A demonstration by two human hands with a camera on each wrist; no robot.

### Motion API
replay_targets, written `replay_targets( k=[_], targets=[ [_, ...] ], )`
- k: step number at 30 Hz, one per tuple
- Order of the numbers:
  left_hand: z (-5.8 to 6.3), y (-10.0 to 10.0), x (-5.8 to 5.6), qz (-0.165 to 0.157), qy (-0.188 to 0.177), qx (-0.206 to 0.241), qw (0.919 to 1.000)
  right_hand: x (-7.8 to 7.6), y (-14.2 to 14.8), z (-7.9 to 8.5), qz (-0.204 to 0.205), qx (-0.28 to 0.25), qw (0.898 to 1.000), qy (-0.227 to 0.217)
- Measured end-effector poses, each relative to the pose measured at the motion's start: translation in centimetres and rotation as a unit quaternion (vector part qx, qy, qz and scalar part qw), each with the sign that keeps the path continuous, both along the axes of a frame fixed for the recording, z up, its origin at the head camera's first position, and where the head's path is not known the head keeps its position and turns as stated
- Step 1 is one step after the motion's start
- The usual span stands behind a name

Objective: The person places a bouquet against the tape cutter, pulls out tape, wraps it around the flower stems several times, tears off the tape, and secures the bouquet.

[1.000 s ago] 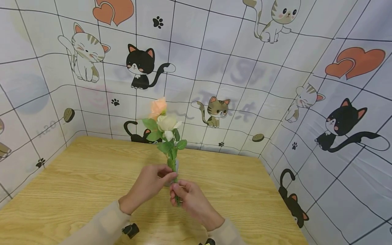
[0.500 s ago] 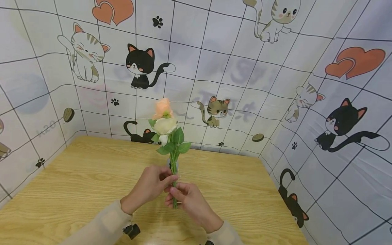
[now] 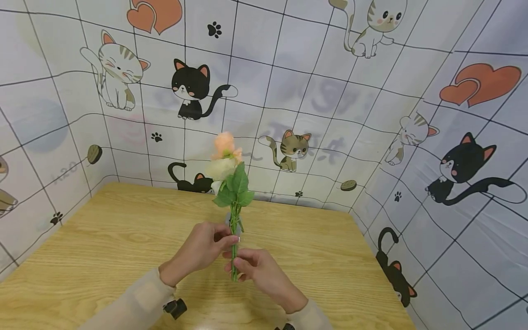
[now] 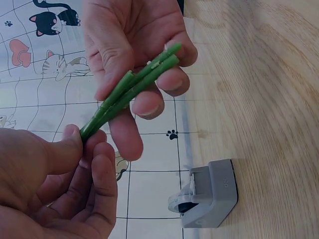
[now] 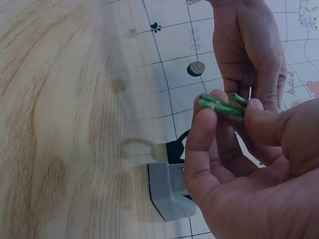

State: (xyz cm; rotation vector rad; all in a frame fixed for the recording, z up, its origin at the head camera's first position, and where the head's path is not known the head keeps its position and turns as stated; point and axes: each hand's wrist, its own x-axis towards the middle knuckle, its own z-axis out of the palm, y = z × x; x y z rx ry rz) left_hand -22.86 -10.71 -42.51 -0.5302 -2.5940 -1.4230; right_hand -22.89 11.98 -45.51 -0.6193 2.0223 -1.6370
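Note:
A small bunch of flowers stands nearly upright above the table, with a peach rose [image 3: 224, 143], a cream rose [image 3: 220, 169] and green leaves [image 3: 238, 179]. My left hand [image 3: 202, 245] pinches its stems about midway between thumb and fingers. Just below, my right hand [image 3: 261, 275] holds the lower stems [image 3: 233, 268] between thumb and curled fingers. Seen from the left wrist, the cut stem ends [image 4: 169, 56] are bare and lie across the fingers of the right hand. A grey tape dispenser [image 4: 214, 194] stands beyond the hands, mostly hidden behind them in the head view.
The wooden table [image 3: 123, 238] reaches back to a cloth wall [image 3: 255, 82] printed with cats and grid lines. This cloth also closes off the left and right sides. A dark wrist camera [image 3: 175, 308] sits at the left sleeve.
The bunch has turned in my fingers: the flower heads have shifted right, and the leaves now cover more of the cream rose. My left hand has stayed nearly still while the right hand shifted slightly.

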Motion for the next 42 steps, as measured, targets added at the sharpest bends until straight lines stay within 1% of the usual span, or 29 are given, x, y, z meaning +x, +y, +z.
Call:
replay_targets(
  k=[4, 9, 17, 22, 26, 31, 35, 38, 40, 42],
  targets=[
    [-0.05, 0.02, -0.15, -0.006, 0.007, 0.001, 1.0, -0.37, 0.18, -0.31, 0.002, -0.011, 1.0, 0.004],
    [-0.15, 0.1, -0.33, -0.01, -0.002, 0.011, 0.9999, -0.46, 0.39, -0.54, -0.005, -0.013, 1.0, 0.016],
    [-0.13, 0.19, -0.39, -0.012, -0.017, 0.021, 0.9996, -0.14, 0.47, -0.19, -0.034, -0.002, 0.998, 0.047],
    [-0.05, 0.24, -0.25, -0.014, -0.016, 0.016, 0.9996, -0.1, 0.22, -0.15, -0.049, 0.008, 0.997, 0.062],
    [-0.07, 0.35, -0.16, -0.017, -0.014, 0.013, 0.9997, -0.13, 0.17, -0.31, -0.052, 0.016, 0.996, 0.075],
    [-0.12, 0.46, -0.12, -0.029, -0.007, 0.01, 0.9995, -0.22, 0.56, -0.49, -0.039, 0.017, 0.997, 0.072],
    [-0.06, 0.55, -0.02, -0.036, 0.003, 0.008, 0.9993, -0.34, 0.82, -0.5, -0.014, 0.01, 0.998, 0.064],
    [0.07, 0.65, 0.11, -0.037, 0.003, 0.006, 0.9993, -0.44, 0.9, -0.48, 0.003, 0.003, 0.998, 0.057],
    [0.18, 0.72, 0.23, -0.039, -0.001, 0.008, 0.9992, -0.49, 0.95, -0.46, 0.007, 0.0, 0.999, 0.053],
    [0.27, 0.78, 0.32, -0.039, -0.005, 0.01, 0.9992, -0.53, 1.0, -0.49, 0.002, -0.002, 0.999, 0.053]
  ],
)
